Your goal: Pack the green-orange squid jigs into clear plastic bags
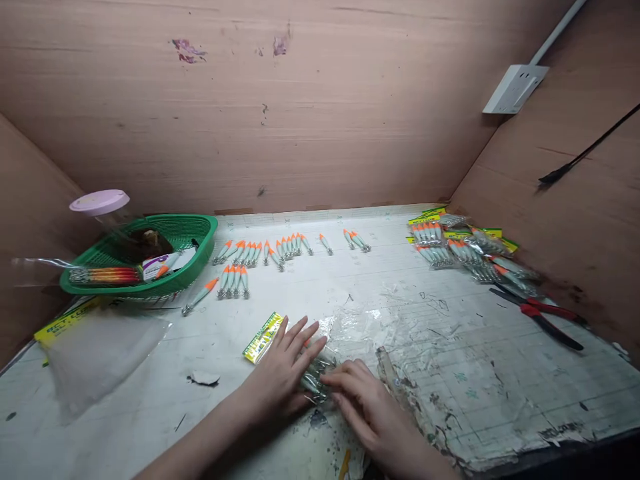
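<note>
A clear plastic packet of squid jigs [313, 381] lies on the worktable in front of me, its yellow-green header card [263, 339] pointing to the upper left. My left hand [280, 363] rests flat over the packet with its fingers stretched out, hiding most of the jigs. At the hook end, my right hand [367, 400] has its fingers bent and closed on the packet's edge. Beyond the hands, loose squid jigs [287, 248] with orange noses and pale green bodies lie in a row. A smaller group of jigs [233, 281] and one single jig [201, 297] lie nearer.
Left stands a green basket [200, 267] with a pink-lidded jar [100, 202] and bundled red-yellow pieces [107, 275]. Empty header-card bags [105, 347] lie below it. Filled packets [450, 247] are piled at right, beside red-black pliers [543, 313]. A socket box [516, 89] hangs on the wall.
</note>
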`<action>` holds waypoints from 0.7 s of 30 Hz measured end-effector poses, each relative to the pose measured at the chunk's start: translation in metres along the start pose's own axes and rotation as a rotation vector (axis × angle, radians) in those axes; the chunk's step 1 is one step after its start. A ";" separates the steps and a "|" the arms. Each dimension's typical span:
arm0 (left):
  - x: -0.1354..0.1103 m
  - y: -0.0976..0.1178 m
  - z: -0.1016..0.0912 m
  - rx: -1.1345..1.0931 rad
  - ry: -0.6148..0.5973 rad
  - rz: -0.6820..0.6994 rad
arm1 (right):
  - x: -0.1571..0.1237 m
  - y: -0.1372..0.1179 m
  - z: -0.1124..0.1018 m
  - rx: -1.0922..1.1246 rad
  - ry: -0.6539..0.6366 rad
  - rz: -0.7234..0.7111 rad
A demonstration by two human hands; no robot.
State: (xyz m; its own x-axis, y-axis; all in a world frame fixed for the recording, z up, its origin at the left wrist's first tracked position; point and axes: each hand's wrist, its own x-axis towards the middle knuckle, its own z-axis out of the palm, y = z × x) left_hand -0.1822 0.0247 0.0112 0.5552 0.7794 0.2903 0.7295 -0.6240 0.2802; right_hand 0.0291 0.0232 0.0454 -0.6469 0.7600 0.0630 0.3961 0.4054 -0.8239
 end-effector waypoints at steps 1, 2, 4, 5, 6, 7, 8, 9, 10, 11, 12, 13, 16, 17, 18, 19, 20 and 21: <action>-0.005 0.000 -0.006 0.016 0.034 0.077 | -0.001 -0.003 0.003 0.030 -0.002 -0.019; -0.010 0.002 -0.012 0.023 0.060 0.151 | -0.002 -0.004 0.005 0.044 0.024 -0.032; -0.019 0.008 -0.021 0.045 0.091 0.252 | -0.004 -0.002 0.007 0.024 0.107 -0.017; -0.023 0.010 -0.023 0.068 0.110 0.273 | -0.006 0.002 0.008 -0.005 0.135 0.007; -0.027 0.013 -0.024 0.097 0.134 0.280 | -0.007 0.006 0.008 -0.041 0.139 0.034; -0.031 0.014 -0.022 0.126 0.170 0.277 | -0.009 0.010 0.009 -0.077 0.118 0.062; -0.035 0.015 -0.020 0.149 0.213 0.262 | -0.011 0.014 0.011 -0.109 0.088 0.085; -0.039 0.016 -0.017 0.165 0.256 0.238 | -0.012 0.017 0.013 -0.136 0.068 0.101; -0.044 0.016 -0.013 0.174 0.292 0.203 | -0.013 0.020 0.016 -0.157 0.069 0.108; -0.049 0.016 -0.010 0.181 0.325 0.161 | -0.013 0.022 0.019 -0.175 0.090 0.113; -0.053 0.017 -0.007 0.190 0.351 0.127 | -0.013 0.023 0.023 -0.189 0.120 0.121; -0.057 0.019 -0.005 0.203 0.359 0.119 | -0.012 0.024 0.028 -0.200 0.147 0.133; -0.065 0.031 -0.002 0.241 0.277 0.259 | -0.010 0.021 0.036 -0.213 0.175 0.186; -0.066 0.036 -0.002 0.240 0.233 0.310 | -0.010 0.020 0.036 -0.210 0.176 0.202; -0.066 0.039 -0.001 0.226 0.204 0.328 | -0.009 0.019 0.034 -0.202 0.172 0.213; -0.065 0.042 0.000 0.201 0.207 0.314 | -0.010 0.019 0.030 -0.186 0.157 0.222; -0.065 0.044 0.000 0.168 0.234 0.272 | -0.010 0.019 0.023 -0.163 0.132 0.231; -0.065 0.045 0.001 0.138 0.272 0.222 | -0.011 0.021 0.014 -0.136 0.107 0.244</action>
State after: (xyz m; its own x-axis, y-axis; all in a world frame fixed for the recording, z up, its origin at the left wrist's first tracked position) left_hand -0.1851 -0.0542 0.0040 0.5929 0.5708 0.5680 0.6603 -0.7484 0.0628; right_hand 0.0349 0.0159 0.0196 -0.4522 0.8897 -0.0631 0.6202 0.2628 -0.7391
